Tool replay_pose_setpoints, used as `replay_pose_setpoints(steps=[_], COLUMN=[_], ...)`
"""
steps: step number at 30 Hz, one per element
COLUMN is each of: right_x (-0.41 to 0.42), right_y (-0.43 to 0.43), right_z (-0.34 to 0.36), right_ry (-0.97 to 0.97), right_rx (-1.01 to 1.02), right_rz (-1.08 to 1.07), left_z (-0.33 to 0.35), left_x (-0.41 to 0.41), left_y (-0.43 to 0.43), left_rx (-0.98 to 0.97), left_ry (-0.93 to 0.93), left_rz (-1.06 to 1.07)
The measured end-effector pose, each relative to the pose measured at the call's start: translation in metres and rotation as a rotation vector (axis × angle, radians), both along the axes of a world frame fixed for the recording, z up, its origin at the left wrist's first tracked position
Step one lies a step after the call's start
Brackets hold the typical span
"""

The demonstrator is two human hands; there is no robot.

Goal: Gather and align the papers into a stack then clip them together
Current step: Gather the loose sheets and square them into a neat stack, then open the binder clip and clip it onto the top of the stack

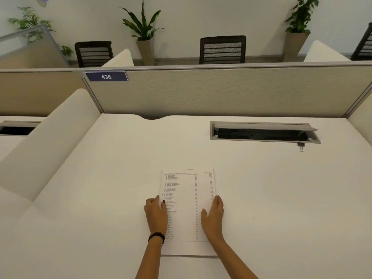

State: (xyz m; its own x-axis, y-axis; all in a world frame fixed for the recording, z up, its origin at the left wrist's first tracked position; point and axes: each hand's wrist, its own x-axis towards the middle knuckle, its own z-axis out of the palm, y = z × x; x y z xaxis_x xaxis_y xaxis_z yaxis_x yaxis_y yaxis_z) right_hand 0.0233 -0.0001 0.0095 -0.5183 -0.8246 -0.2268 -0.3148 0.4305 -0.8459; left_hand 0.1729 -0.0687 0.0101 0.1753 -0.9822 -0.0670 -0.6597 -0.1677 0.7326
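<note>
Fingers (219, 201) of the right hand (213, 216) lie straight and together along the right long edge of the papers (187, 190), with the thumb resting on the printed face. They grip nothing. Fingers (154, 200) of the left hand (156, 214) are bent at the knuckles against the left long edge, thumb on the sheet. Their tips are hidden, so I cannot tell whether they grip the edge or only press it. A black band (156, 236) circles the left wrist.

The papers lie flat on the white counter (100, 198), near its front centre, between both hands. The top sheet carries a printed table, too small to read. The number of sheets cannot be determined. Both forearms partly cover the lower corners.

A binder clip (301, 146) sits well apart at the far right, just beside the front rim of an open cable tray (261, 125), whose interior is dark. A plate marked 436 (106, 76) is fixed to the partition (221, 91).
</note>
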Motion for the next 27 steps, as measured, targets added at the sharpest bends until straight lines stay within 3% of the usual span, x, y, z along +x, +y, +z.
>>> replay_pose_setpoints(steps=[7,10,19,27], right_x=[-0.009,-0.030,-0.140,-0.218], right_y=[-0.002,-0.002,0.011,0.011], right_z=[0.000,-0.001,-0.012,-0.019], right_ry=[-0.001,0.020,0.199,0.318], right_rx=[-0.053,-0.121,-0.153,-0.142], right_rz=[-0.007,-0.045,-0.121,-0.138], left_z=[-0.001,0.000,0.008,0.001], left_x=[-0.001,-0.015,-0.116,-0.193], left_y=[-0.007,-0.010,-0.006,-0.023], left_rx=[0.047,-0.030,-0.165,0.007], left_ry=[-0.170,-0.198,0.011,0.023], left_rz=[0.012,-0.001,-0.593,-0.911])
